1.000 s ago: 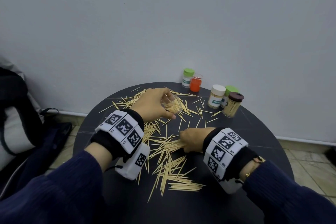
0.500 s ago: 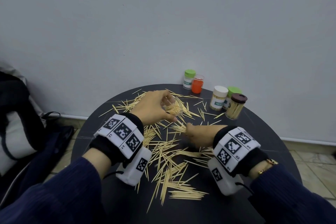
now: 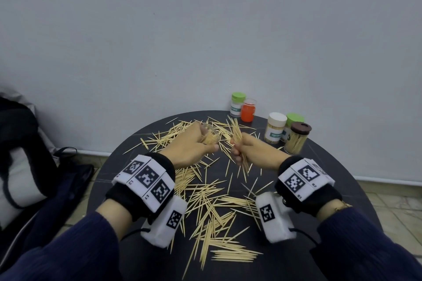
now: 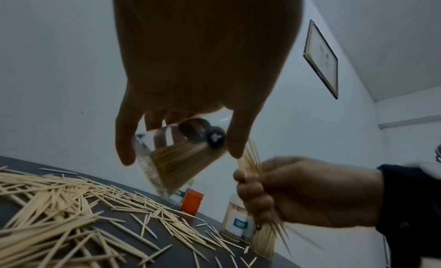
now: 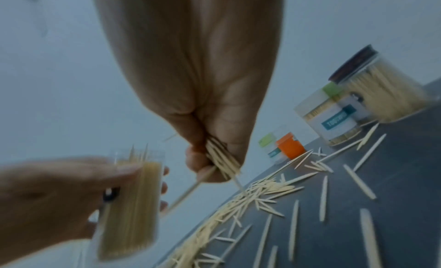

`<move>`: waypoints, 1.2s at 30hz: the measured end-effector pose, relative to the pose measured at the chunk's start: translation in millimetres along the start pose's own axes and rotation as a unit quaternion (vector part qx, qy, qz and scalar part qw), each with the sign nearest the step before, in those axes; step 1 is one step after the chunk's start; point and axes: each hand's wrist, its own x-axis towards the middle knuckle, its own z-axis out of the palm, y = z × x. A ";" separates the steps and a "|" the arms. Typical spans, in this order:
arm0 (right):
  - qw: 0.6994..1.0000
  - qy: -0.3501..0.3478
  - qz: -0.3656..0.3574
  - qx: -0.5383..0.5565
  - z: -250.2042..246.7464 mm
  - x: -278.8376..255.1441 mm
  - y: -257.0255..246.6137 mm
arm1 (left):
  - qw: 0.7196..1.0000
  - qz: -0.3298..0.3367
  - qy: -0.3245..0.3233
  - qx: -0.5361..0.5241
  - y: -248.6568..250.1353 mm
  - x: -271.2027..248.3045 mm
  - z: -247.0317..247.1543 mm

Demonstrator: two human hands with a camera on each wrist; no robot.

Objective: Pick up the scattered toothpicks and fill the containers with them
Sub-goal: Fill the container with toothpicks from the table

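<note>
The round dark table fills the lower frame, with scattered toothpicks across its middle. At centre, the left hand grips a clear container (partly filled). Just right, the right hand clutches a toothpick bundle.

Pale, matt wooden toothpicks lie on a dark, smooth, matt round table. The held container is clear, glossy plastic.
</note>
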 end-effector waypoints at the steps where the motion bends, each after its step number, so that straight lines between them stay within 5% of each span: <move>1: 0.999 0.013 -0.016 0.029 0.2 0.3 -2.3 | 1.000 -0.002 -0.011 -0.005 0.2 0.3 0.7; 13: 0.910 0.180 -0.209 0.310 -4.3 6.3 -36.8 | 0.998 0.043 -0.040 0.024 11.0 -8.6 9.1; 20: 0.935 0.158 -0.193 0.250 7.0 11.6 -30.8 | 0.998 0.063 -0.012 0.011 13.2 -9.8 11.0; 29: 0.916 0.136 -0.137 0.351 21.3 10.0 -28.0 | 0.994 0.090 -0.025 -0.051 17.3 -14.2 9.6; 36: 0.934 0.131 -0.130 0.305 27.4 3.9 -23.3 | 0.994 0.083 0.022 -0.067 8.3 -5.9 9.8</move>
